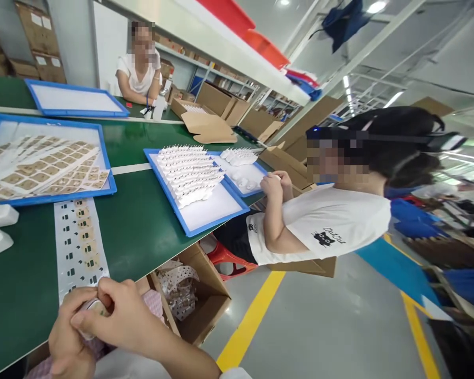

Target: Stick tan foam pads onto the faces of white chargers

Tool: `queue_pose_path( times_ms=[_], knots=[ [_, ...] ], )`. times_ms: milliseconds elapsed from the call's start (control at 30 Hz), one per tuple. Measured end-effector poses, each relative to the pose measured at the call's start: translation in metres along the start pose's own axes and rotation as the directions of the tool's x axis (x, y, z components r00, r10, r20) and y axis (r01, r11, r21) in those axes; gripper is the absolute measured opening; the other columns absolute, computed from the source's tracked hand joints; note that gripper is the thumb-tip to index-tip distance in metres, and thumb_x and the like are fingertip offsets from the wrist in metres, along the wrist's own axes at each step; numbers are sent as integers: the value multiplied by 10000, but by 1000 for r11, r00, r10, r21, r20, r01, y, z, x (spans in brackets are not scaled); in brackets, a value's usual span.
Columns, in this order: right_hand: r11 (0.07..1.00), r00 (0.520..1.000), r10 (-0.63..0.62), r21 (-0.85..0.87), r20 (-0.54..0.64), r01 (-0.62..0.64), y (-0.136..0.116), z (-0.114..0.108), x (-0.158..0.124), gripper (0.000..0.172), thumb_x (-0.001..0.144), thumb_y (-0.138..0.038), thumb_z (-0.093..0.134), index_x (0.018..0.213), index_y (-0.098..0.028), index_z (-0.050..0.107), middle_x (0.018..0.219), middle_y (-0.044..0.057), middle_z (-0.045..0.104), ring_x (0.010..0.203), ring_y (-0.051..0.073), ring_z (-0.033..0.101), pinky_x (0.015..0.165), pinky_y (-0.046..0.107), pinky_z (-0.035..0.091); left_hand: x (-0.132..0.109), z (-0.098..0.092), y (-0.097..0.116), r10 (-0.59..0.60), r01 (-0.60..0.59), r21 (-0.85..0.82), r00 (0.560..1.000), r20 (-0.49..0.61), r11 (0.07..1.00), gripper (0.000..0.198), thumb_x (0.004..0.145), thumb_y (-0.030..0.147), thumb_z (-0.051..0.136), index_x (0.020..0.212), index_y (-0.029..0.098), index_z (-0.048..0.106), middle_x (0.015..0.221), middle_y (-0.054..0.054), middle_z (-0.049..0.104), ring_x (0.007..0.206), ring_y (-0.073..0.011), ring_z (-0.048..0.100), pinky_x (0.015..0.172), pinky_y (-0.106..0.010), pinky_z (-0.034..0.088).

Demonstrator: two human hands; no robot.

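At the lower left, my left hand (69,334) is wrapped round a small white plastic piece (97,306). My right hand (120,310) pinches the same piece from the other side, its thumb pressed on the surface. Fingers cover most of the piece, so its full shape is hidden. Just beyond my hands, a sticker sheet (82,242) with tan and dark patches lies on the green table (132,200). A couple of white plastic pieces (0,216) lie at the left edge.
A blue-rimmed tray (108,181) holds several sticker sheets. Another tray (187,231) carries rows of white pieces. Below the table edge stands a cardboard box (209,316) with scraps. A co-worker (319,221) sits at right; another person (140,73) sits across.
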State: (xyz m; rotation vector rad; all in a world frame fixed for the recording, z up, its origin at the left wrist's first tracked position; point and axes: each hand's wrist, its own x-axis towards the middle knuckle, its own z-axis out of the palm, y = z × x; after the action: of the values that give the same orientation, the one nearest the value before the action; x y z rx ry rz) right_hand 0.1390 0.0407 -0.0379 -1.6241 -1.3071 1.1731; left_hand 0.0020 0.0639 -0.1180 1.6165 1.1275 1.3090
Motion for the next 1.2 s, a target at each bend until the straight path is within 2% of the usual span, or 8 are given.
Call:
queue_pose_path(
  times_ms=[167, 333, 500, 667, 767, 833, 1033, 1200],
  knots=[
    [994, 991, -106, 47, 86, 102, 1, -7, 3, 384, 1006, -420, 413, 676, -227, 376, 582, -62, 390, 576, 98, 379, 575, 224, 315, 2, -1, -7, -182, 184, -41, 982, 54, 982, 1033, 613, 1073, 164, 1032, 236, 602, 885, -72, 707, 749, -287, 670, 666, -409, 560],
    [1000, 1000, 7, -24, 6, -7, 4, -9, 3, 467, 818, -513, 713, 647, -228, 386, 572, -72, 380, 564, 98, 361, 514, 229, 266, 10, -4, -23, -198, 199, -18, 979, 51, 980, 1094, 439, 1128, 259, 975, 242, 613, 823, -59, 698, 735, -281, 668, 623, -399, 571],
    [987, 989, -20, 160, 144, -3, 3, -14, 3, 394, 1016, -434, 408, 687, -219, 439, 568, -55, 491, 540, 91, 503, 577, 207, 388, 5, 1, -13, -264, 270, -178, 963, 57, 946, 1106, 421, 1114, 371, 1077, 250, 585, 900, -44, 717, 746, -279, 676, 640, -408, 571],
    [985, 998, -16, 173, 68, 4, 7, -15, 4, 498, 848, -515, 716, 626, -211, 391, 521, -87, 424, 542, 73, 435, 529, 197, 318, 5, 4, -14, -297, 303, -191, 953, 60, 934, 1032, 419, 1088, 462, 1019, 257, 585, 797, -17, 709, 716, -288, 688, 633, -420, 559],
    [985, 996, -25, 173, 82, 11, 9, -15, 4, 461, 942, -466, 575, 598, -203, 419, 515, -71, 434, 513, 74, 453, 517, 199, 337, 7, 3, -22, -322, 323, -111, 946, 30, 940, 1073, 376, 1101, 446, 996, 244, 623, 822, -40, 736, 741, -303, 700, 653, -426, 559],
    [975, 989, 7, 217, 148, -39, 9, -16, 3, 436, 993, -460, 451, 639, -206, 462, 537, -53, 495, 508, 91, 520, 517, 205, 374, 7, 4, -21, -311, 318, -199, 948, 65, 927, 1109, 337, 1116, 410, 993, 248, 622, 802, -38, 740, 711, -306, 696, 624, -429, 565],
    [1000, 990, -1, 28, 140, -2, 10, -20, -6, 533, 628, -529, 886, 782, -243, 464, 693, -76, 495, 712, 129, 517, 589, 208, 356, -1, 10, 17, -335, 315, -356, 942, 5, 880, 885, 678, 1009, 394, 1119, 264, 576, 928, -21, 687, 793, -251, 671, 681, -396, 615],
    [961, 955, -149, 266, 258, 78, 15, -26, -9, 574, 610, -547, 910, 857, -242, 491, 769, -78, 576, 700, 101, 530, 637, 203, 387, -4, 12, 36, -367, 343, -423, 930, 27, 839, 767, 772, 944, 382, 1138, 291, 548, 938, -11, 642, 817, -239, 657, 682, -390, 641]
  ],
)
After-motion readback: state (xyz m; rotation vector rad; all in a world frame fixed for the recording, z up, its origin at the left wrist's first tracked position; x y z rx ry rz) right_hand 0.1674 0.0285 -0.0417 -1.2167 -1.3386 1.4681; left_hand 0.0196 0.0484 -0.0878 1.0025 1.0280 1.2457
